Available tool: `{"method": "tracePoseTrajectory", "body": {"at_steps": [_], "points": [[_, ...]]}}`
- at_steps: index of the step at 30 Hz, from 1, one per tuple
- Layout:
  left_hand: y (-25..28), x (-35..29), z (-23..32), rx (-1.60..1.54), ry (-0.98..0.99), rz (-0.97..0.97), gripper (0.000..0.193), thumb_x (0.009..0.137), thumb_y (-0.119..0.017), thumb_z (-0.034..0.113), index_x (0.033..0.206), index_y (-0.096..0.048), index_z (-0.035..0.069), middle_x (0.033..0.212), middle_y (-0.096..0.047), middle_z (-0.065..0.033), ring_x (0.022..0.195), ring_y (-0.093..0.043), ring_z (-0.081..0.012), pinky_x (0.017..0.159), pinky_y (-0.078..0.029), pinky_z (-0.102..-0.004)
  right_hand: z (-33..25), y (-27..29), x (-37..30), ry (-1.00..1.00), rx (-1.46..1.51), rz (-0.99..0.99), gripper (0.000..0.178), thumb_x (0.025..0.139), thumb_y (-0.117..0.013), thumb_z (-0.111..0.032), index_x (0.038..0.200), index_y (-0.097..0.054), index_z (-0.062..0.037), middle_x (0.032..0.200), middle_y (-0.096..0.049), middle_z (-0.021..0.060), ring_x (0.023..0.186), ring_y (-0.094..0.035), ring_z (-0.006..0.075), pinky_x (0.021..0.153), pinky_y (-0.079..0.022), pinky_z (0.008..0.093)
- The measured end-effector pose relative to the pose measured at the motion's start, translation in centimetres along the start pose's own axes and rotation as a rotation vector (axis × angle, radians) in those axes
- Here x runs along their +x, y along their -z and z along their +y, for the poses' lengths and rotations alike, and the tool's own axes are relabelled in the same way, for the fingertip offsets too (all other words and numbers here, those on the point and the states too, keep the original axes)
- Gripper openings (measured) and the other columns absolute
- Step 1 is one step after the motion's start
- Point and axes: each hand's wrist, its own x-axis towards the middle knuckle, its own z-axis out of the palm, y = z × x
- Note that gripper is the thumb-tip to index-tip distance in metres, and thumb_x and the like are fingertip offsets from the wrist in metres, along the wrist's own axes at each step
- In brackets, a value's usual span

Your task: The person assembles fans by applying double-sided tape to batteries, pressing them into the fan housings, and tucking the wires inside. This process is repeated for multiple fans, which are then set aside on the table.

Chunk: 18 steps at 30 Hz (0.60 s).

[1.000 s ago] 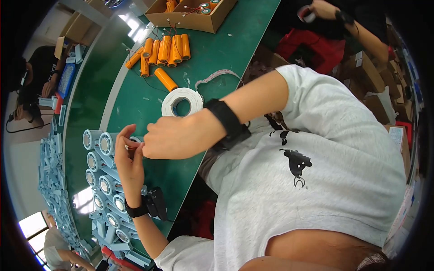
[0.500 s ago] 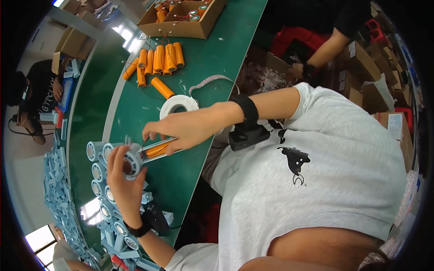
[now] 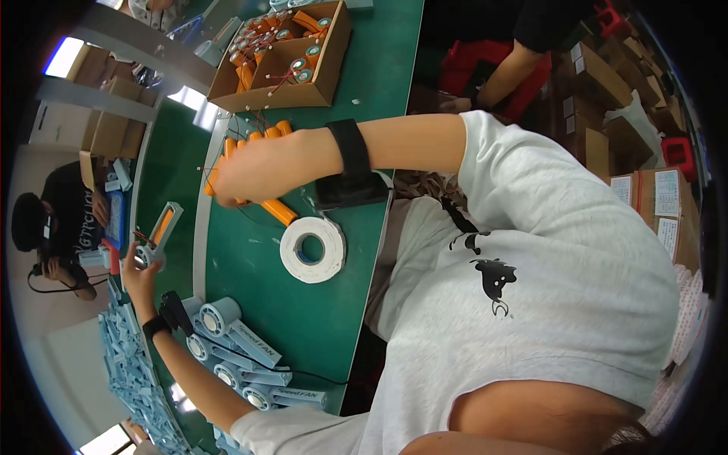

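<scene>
My left hand (image 3: 139,274) is closed around the round head of a light-blue handheld fan (image 3: 144,256), held out at the far left. The fan's handle (image 3: 173,216) points up and away, its trough exposing an orange battery (image 3: 163,225) with thin wires near the head. Over a cluster of orange cylindrical batteries (image 3: 282,127), my right hand (image 3: 262,168) is bent downward. The back of that hand hides most of its fingers, so I cannot see what they grip. One loose orange battery (image 3: 280,213) lies just beside it, touching or nearly touching a white tape roll (image 3: 331,258).
A cardboard box (image 3: 296,95) of wired batteries stands beyond the cluster. Several light-blue fans (image 3: 258,345) lie on the green table (image 3: 250,265) near my left forearm. A large heap of light-blue parts (image 3: 133,371) lies further left. Two other people (image 3: 72,205) (image 3: 509,72) are nearby.
My right hand has left the fan handle and moved to the batteries. My left hand has carried the fan outward, away from my body. The whole view has shifted.
</scene>
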Motion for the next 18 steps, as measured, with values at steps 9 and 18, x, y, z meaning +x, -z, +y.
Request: {"method": "tracePoseTrajectory", "body": {"at_steps": [9,18], "points": [[-0.8,-5.3,13.7,0.157,-0.319,-0.020,0.038,0.066,-0.071,0.017,0.095,-0.055,-0.001,0.089,-0.056,-0.0171,0.085,-0.054,-0.0332,0.072,-0.043,-0.0372,-2.1,-2.3,-2.3,-0.162,-0.131,-0.117,0.014,0.075,-0.056,-0.007,0.084,-0.055,0.0035,0.074,-0.060,0.0161,0.072,-0.062,0.0322,0.060,-0.050,0.0366],[-7.1,-21.0,28.4,0.135,-0.089,0.057,0.039,0.069,-0.068,0.025,0.094,-0.052,-0.001,0.095,-0.051,-0.0122,0.103,-0.041,-0.0272,0.084,-0.033,-0.0400,-0.1,-1.2,-2.3,-0.064,0.945,0.272,0.026,0.073,-0.060,-0.016,0.088,-0.053,0.0037,0.068,-0.058,0.0107,0.063,-0.058,0.0172,0.055,-0.045,0.0307]]}}
